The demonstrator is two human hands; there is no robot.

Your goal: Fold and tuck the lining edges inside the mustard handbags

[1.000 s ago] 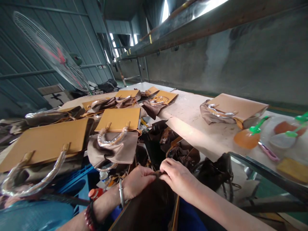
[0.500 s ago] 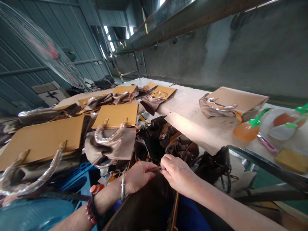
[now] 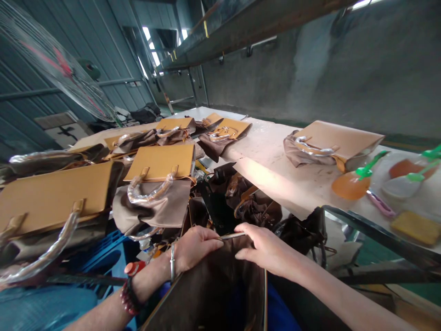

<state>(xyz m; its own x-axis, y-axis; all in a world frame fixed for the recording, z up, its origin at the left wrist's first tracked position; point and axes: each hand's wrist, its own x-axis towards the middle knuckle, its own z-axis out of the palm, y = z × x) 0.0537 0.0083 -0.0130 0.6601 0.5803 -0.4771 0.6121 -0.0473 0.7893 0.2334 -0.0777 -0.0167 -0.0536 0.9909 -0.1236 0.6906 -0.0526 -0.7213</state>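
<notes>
Dark brown bag [image 3: 213, 294], bottom centre, in front of the counter [image 3: 265, 142]. Left hand [image 3: 198, 250]: thumb and fingers pinch its upper edge. Right hand [image 3: 258, 246] — thumb and fingers parted — loosely at the same edge (1 yellow sponge [image 3: 416, 227] lies far right).

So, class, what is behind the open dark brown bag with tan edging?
Behind the bag, a heap of crumpled brown material, apparently bags, shows past the left hand and right hand. What lies lower down is hidden by the bag and hands.
</notes>
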